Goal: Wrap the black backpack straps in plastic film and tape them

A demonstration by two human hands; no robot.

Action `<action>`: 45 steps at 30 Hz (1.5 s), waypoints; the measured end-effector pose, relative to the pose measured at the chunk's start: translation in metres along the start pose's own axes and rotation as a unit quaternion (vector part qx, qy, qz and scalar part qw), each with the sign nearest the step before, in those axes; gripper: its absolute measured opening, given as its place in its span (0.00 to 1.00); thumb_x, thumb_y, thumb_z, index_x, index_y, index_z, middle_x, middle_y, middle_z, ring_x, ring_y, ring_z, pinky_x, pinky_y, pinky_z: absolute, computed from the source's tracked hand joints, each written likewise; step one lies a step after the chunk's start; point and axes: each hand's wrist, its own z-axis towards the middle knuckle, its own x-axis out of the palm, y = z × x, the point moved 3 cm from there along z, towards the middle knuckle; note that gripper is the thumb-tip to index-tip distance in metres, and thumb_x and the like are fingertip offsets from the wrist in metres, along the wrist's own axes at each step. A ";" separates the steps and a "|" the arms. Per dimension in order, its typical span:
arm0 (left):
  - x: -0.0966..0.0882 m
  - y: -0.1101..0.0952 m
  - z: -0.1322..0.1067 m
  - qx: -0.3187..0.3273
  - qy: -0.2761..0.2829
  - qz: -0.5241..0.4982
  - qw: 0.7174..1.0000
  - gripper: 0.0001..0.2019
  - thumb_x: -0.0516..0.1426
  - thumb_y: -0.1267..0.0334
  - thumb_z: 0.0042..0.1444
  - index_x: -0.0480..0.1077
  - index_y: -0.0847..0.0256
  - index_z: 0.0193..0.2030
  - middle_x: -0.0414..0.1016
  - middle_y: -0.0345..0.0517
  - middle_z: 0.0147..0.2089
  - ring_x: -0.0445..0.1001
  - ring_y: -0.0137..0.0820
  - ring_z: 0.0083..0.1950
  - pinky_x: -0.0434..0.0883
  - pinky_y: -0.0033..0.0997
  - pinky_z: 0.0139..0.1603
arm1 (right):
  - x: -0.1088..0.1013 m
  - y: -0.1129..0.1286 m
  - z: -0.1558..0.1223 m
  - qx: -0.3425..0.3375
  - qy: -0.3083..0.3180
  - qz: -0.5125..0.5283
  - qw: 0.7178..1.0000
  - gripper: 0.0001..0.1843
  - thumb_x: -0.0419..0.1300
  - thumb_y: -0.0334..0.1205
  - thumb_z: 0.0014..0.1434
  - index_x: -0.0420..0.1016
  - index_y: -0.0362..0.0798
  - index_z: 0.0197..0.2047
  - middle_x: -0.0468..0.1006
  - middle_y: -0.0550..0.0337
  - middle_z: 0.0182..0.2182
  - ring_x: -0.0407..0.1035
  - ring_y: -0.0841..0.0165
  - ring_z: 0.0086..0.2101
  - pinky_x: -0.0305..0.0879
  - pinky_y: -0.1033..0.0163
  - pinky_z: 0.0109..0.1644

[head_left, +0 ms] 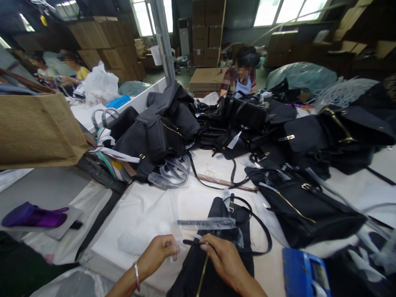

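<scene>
A black handbag [217, 234] with a gold zip lies in front of me on the white table [154, 206]. My left hand [159, 253], a bracelet on its wrist, is closed in a pinch just left of the bag. My right hand [221, 257] rests on the bag, fingers pinched on a thin black strap [192, 242] that runs between both hands. A clear plastic strip [207, 224] lies just above the fingers.
Several black bags [300, 205] are heaped across the middle and right of the table. A blue box [304, 274] sits at the lower right. Purple items [31, 216] lie on a grey bench to the left. Two people sit beyond the table, with stacked cartons behind.
</scene>
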 end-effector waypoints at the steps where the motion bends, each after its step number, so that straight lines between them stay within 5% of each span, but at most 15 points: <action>1: 0.001 -0.002 0.000 -0.001 0.006 -0.005 1.000 0.12 0.60 0.56 0.49 0.72 0.64 0.27 0.78 0.42 0.25 0.72 0.32 0.29 0.64 0.29 0.34 | -0.001 0.001 -0.001 0.000 0.000 -0.003 1.000 0.10 0.48 0.35 0.64 0.69 0.52 0.39 0.73 0.65 0.29 0.69 0.70 0.30 0.58 0.68 0.35; 28: 0.014 -0.017 -0.004 -0.022 0.056 -0.026 0.998 0.10 0.61 0.59 0.47 0.72 0.65 0.26 0.76 0.42 0.23 0.71 0.31 0.27 0.63 0.29 0.32 | -0.002 -0.001 -0.010 -0.025 0.017 -0.109 0.994 0.11 0.49 0.33 0.63 0.71 0.54 0.42 0.77 0.63 0.31 0.72 0.68 0.33 0.58 0.66 0.36; 37: 0.018 -0.013 0.000 -0.005 0.051 0.004 0.999 0.10 0.60 0.59 0.48 0.73 0.66 0.26 0.73 0.39 0.24 0.67 0.29 0.29 0.60 0.27 0.33 | -0.006 -0.007 -0.010 -0.011 0.081 -0.049 0.995 0.12 0.50 0.35 0.63 0.72 0.54 0.44 0.79 0.63 0.35 0.73 0.68 0.37 0.59 0.69 0.40; 45: 0.038 -0.011 0.000 0.001 0.072 0.076 0.994 0.09 0.57 0.62 0.49 0.73 0.65 0.24 0.70 0.36 0.23 0.65 0.28 0.29 0.59 0.24 0.32 | 0.020 0.005 -0.002 -0.007 0.128 -0.067 0.989 0.16 0.55 0.36 0.58 0.67 0.54 0.50 0.80 0.61 0.37 0.74 0.64 0.40 0.60 0.67 0.40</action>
